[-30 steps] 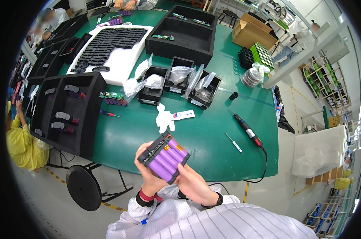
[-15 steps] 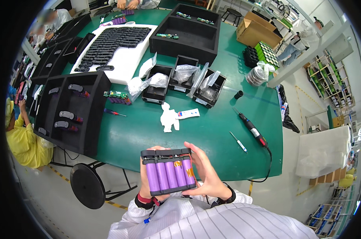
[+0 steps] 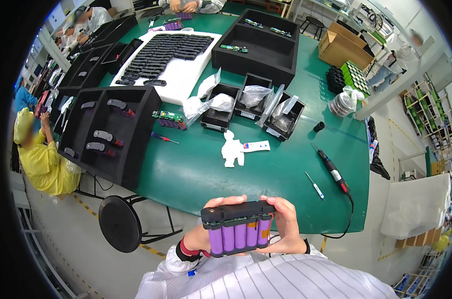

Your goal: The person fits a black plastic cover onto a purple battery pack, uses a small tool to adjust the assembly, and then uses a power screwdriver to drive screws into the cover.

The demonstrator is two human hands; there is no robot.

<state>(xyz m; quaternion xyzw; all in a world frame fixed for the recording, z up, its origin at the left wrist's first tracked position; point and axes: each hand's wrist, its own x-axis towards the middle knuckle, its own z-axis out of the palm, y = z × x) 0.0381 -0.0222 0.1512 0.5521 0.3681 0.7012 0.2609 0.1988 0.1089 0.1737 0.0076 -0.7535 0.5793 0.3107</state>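
Note:
Close to my body, beyond the table's near edge, I hold a battery pack (image 3: pixel 239 238) of purple cells with a black cover on top and a black base. Amber tape and a red wire show at its right end. My left hand (image 3: pixel 197 239) wraps round its left end, fingers over the back of the cover. My right hand (image 3: pixel 288 226) grips the right end, with fingertips on the cover and thumb low. Ahead on the green table (image 3: pixel 196 172) lie a crumpled white tissue (image 3: pixel 232 150), a white tube (image 3: pixel 257 146) and, to the right, a small white-handled screwdriver (image 3: pixel 315 187).
A corded electric screwdriver (image 3: pixel 334 172) lies at the right. Small black bins (image 3: pixel 220 107) with plastic bags stand mid-table, beside another battery pack (image 3: pixel 169 120). A divided black tray (image 3: pixel 152 107) occupies the left. Behind are a white foam board (image 3: pixel 181 79) and a black stool (image 3: pixel 120 224) stands lower left.
The pack has tilted so its cover's top now faces me more. Both hands moved with it, and left fingers now reach over the cover. The whole view has shifted, with the table appearing further right.

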